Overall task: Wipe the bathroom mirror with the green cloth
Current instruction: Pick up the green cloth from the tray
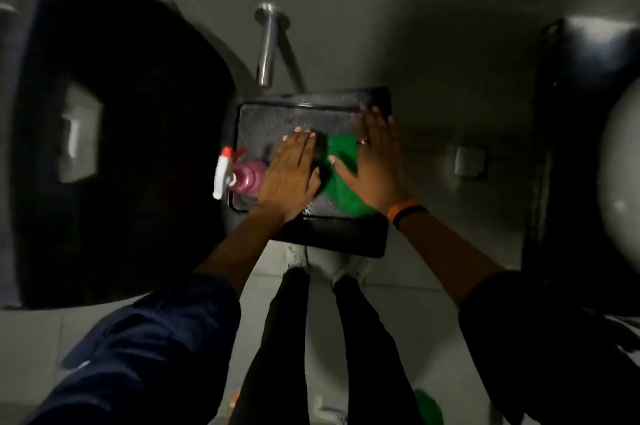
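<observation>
The green cloth (341, 178) lies in a dark rectangular sink basin (263, 116) below me. My right hand (374, 165) rests flat over the cloth's right part, fingers spread, a ring on one finger. My left hand (292, 175) lies palm down just left of the cloth, fingers together, its thumb near the cloth's edge. Whether either hand grips the cloth is unclear. No mirror surface is clearly visible in this dim view.
A pink spray bottle (242, 175) with a white and red trigger stands at the basin's left edge. A metal tap (266, 47) juts out above the basin. A large dark shape (121, 130) fills the left. My legs and shoes stand on pale floor tiles (408, 272).
</observation>
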A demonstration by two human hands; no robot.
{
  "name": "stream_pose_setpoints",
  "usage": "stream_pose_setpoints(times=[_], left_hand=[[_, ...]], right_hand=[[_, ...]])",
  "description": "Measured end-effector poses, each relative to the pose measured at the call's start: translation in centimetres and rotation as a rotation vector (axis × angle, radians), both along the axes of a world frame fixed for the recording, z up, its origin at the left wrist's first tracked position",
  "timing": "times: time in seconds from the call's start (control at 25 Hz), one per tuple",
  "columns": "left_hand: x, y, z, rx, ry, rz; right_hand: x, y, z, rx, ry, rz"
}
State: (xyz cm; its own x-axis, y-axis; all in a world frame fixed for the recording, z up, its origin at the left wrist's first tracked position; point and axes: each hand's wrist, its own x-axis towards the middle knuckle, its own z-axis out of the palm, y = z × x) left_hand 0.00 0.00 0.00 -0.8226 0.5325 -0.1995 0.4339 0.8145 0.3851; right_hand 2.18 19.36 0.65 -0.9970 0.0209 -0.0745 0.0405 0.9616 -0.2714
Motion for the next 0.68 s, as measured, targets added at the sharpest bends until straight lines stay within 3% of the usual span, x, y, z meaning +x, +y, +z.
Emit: stream_pose_setpoints(times=[0.2, 0.36, 0.48, 0.68], left_hand=[[1.7, 0.7, -10.9, -0.095, -0.037, 0.041], [2.4, 0.6, -14.8, -0.073, -0.024, 0.061], [2.6, 0.8, -14.4, -0.064, 0.003, 0.063], [-0.4, 2.2, -7.1, -0.006, 0.093, 0.04]], right_hand=[[2.4, 0.4, -12.2, 0.072, -0.084, 0.034], [3.1, 0.3, -16.5, 0.166, -0.065, 0.08], [2.3, 0.2, -16.7, 0.161, 0.05, 0.039], [-0.9, 1.1, -10.7, 0.02, -0.036, -0.029]])
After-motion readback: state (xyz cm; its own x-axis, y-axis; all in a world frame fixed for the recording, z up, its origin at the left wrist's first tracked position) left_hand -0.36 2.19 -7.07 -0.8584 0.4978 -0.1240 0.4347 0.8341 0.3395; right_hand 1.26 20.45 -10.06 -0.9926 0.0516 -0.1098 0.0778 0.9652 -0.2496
